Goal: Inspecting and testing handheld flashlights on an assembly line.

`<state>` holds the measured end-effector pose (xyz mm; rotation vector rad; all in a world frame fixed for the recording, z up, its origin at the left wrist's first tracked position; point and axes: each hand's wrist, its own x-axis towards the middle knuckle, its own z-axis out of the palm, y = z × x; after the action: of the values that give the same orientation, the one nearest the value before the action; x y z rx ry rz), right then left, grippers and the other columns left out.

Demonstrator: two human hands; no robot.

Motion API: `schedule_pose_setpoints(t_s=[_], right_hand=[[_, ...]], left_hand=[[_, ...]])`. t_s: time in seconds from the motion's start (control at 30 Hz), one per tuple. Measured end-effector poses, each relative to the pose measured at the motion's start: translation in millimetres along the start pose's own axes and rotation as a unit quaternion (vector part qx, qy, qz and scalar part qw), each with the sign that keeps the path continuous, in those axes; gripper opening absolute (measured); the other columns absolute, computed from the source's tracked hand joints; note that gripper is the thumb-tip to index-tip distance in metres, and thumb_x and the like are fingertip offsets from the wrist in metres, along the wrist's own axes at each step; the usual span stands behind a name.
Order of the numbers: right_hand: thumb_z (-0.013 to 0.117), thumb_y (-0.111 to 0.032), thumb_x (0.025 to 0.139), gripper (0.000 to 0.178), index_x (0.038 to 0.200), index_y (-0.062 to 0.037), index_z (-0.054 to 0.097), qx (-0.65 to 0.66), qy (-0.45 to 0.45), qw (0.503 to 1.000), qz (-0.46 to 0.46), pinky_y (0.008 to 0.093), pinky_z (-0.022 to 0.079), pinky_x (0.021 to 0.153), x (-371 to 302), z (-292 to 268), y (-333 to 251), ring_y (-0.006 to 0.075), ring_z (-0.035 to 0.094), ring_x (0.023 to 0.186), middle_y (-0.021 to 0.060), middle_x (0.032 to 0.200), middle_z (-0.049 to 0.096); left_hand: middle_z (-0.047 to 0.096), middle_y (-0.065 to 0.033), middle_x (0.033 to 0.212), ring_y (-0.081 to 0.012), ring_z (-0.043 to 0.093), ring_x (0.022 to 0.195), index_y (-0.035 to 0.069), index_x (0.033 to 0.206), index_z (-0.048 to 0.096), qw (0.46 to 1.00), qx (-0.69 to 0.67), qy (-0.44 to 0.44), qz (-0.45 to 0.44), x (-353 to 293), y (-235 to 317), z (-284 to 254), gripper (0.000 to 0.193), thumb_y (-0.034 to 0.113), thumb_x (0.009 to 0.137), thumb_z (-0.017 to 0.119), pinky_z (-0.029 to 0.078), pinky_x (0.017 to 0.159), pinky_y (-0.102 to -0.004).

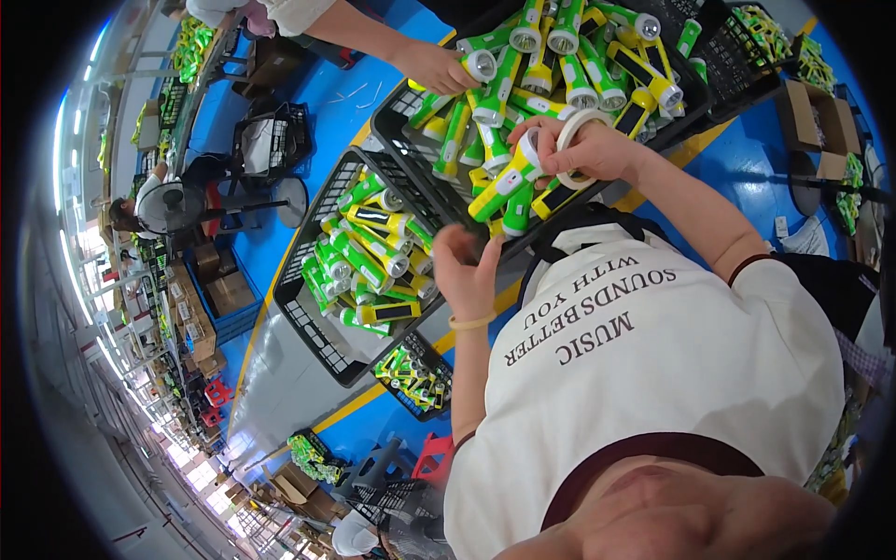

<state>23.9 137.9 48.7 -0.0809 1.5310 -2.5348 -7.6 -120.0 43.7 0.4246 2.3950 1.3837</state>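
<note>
My right hand (597,151) grips a green and yellow flashlight (504,187) near its white lamp end, tilted over a black crate (397,140) heaped with similar flashlights. A white ring like a tape roll (571,133) is also at that hand, partly hidden by the fingers. Just below the flashlight's yellow end is my left hand (462,275), thumb and fingers apart, holding nothing; it is slightly blurred. A beige band (472,322) circles the left wrist.
Another person's hand (437,67) touches a flashlight (480,65) at the crate's far left. A second black crate (341,359) of flashlights stands at left, a smaller one (415,411) below it. A cardboard box (817,121) and a fan (173,205) stand farther off.
</note>
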Motion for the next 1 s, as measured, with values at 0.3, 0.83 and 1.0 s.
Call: schedule_pose_setpoints(t_s=[0.3, 0.83, 1.0], right_hand=[[0.057, -0.020, 0.085, 0.016, 0.082, -0.0056, 0.052, 0.123, 0.051, 0.990, -0.046, 0.0414, 0.050, 0.083, 10, 29, -27, 0.0251, 0.042, 0.117, 0.0136, 0.129, 0.038], [0.066, -0.023, 0.078, 0.023, 0.081, -0.0028, 0.057, -0.167, 0.057, 0.984, 0.031, 0.0210, 0.040, 0.056, 35, 74, -13, 0.0075, 0.051, 0.064, 0.0014, 0.072, 0.055], [0.068, -0.020, 0.074, 0.023, 0.079, -0.0051, 0.051, -0.424, 0.104, 0.900, 0.009, 0.0203, 0.038, 0.054, 58, 70, -16, 0.0057, 0.047, 0.062, -0.0003, 0.070, 0.051]], left_hand=[[0.051, -0.0116, 0.111, -0.0205, 0.054, 0.097, 0.000, 0.123, 0.034, 0.901, -0.413, -0.124, 0.046, 38, 25, 8, 0.038, 0.006, 0.087, 0.044, 0.046, 0.081, -0.0315], [0.051, -0.0048, 0.105, -0.0154, 0.052, 0.090, 0.007, 0.120, 0.037, 0.826, -0.561, -0.059, -0.009, 37, 35, 12, 0.048, 0.046, 0.092, 0.034, 0.046, 0.078, -0.0291], [0.054, -0.0080, 0.101, -0.0168, 0.056, 0.084, 0.007, 0.116, 0.040, 0.901, -0.424, -0.038, 0.089, 42, 16, 4, 0.035, 0.032, 0.092, 0.043, 0.049, 0.070, -0.0291]])
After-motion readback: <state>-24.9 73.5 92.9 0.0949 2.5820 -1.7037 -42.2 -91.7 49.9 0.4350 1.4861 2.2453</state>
